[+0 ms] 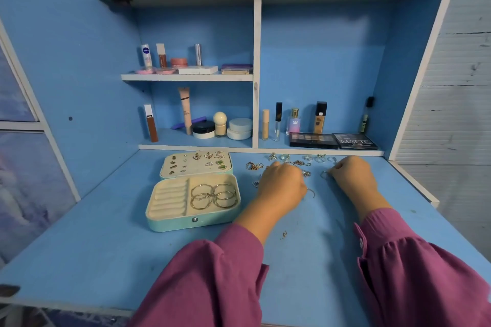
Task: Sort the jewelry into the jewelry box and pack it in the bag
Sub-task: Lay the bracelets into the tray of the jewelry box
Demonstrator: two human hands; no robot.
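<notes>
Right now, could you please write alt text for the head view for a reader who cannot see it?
Two hands in magenta sleeves, left hand and right hand, reach into loose rings and chains scattered on a blue desk. Left of them lies an open mint-green jewelry box holding gold hoop earrings, with small earrings pinned in its lid.

This is a home dressing corner, a blue vanity with white-edged shelves [187, 77]. The shelves hold makeup: lipsticks, cream jars [240, 129], a perfume bottle [293, 121] and eyeshadow palettes [312, 140]. On the tabletop [106, 247] lies an open jewelry box [193, 202] beside loose rings and chains.
</notes>
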